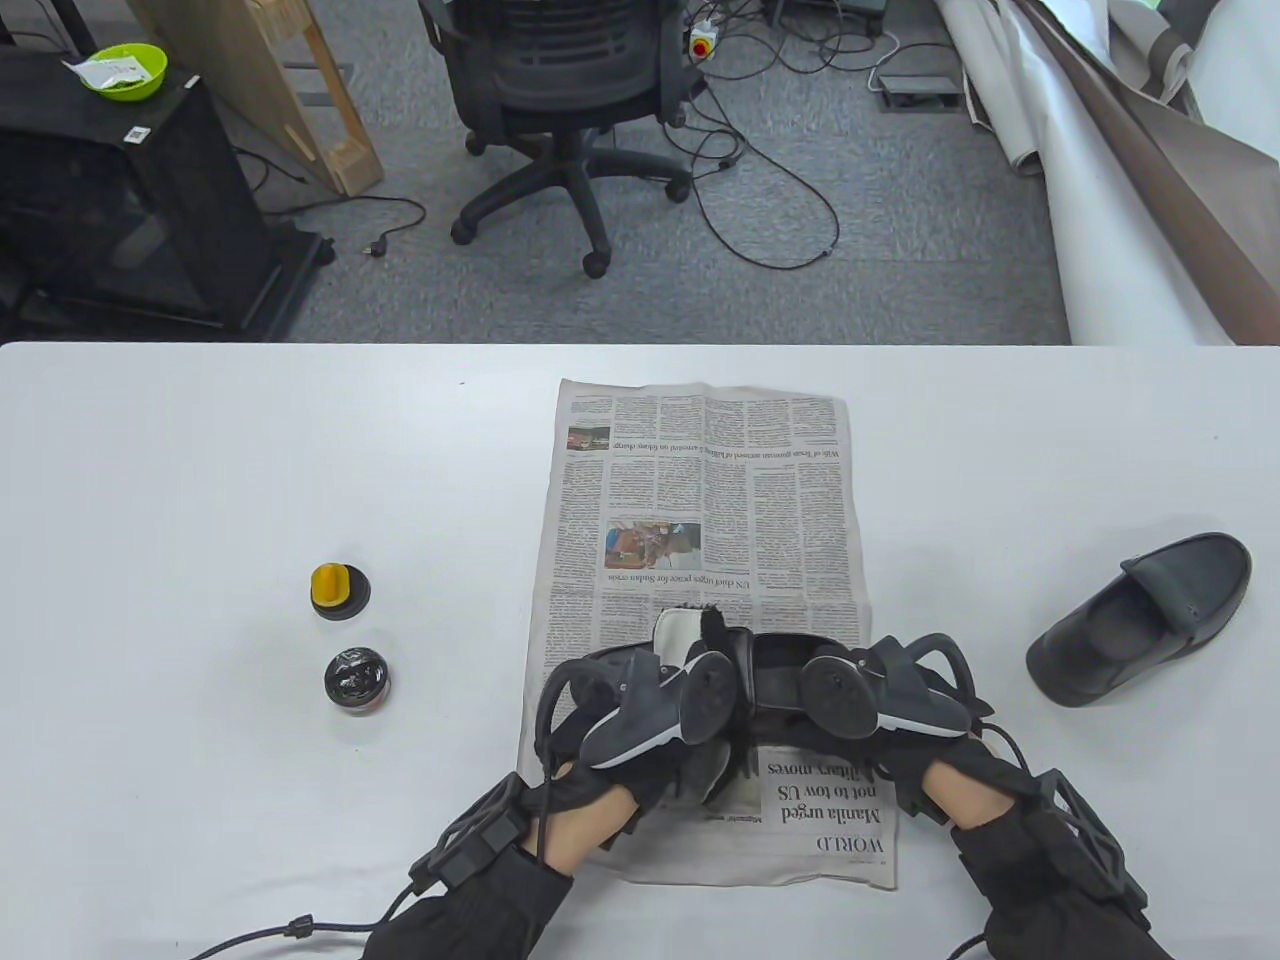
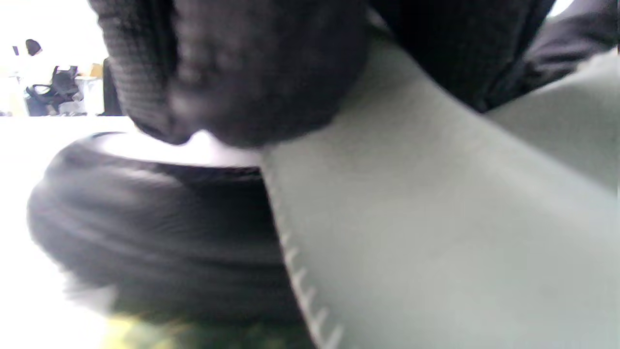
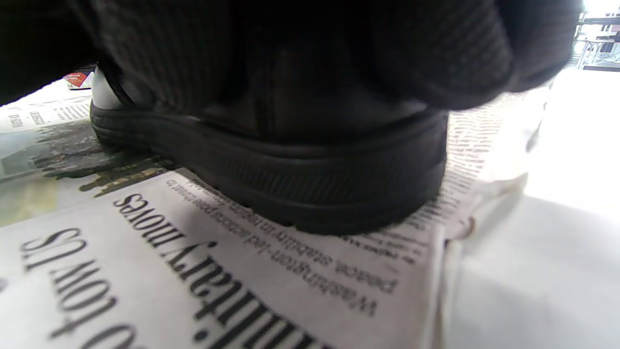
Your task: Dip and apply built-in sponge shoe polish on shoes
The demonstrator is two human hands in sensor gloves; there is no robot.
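On the newspaper (image 1: 700,560) spread over the middle of the surface (image 1: 200,450), close to its near edge, I have one black shoe (image 3: 310,189) lying crosswise under both my hands. My left hand (image 1: 610,770) sits at the shoe's left end, where a pale cloth or lining (image 2: 436,218) shows beside the dark sole; the tracker covers my fingers in the table view and the wrist view is too blurred, so I cannot tell whether that hand grips anything. My right hand (image 1: 930,770) is on the shoe's right end, and there too the fingers are hidden, so I cannot tell how they lie. In the right wrist view the sole rests flat on the printed page.

The second black shoe (image 1: 1140,620) lies toward the right edge of the surface, off the paper. Toward the left edge stands the open polish tin (image 1: 356,680), and just behind it the lid with its yellow knob (image 1: 338,590), the two near each other but apart.
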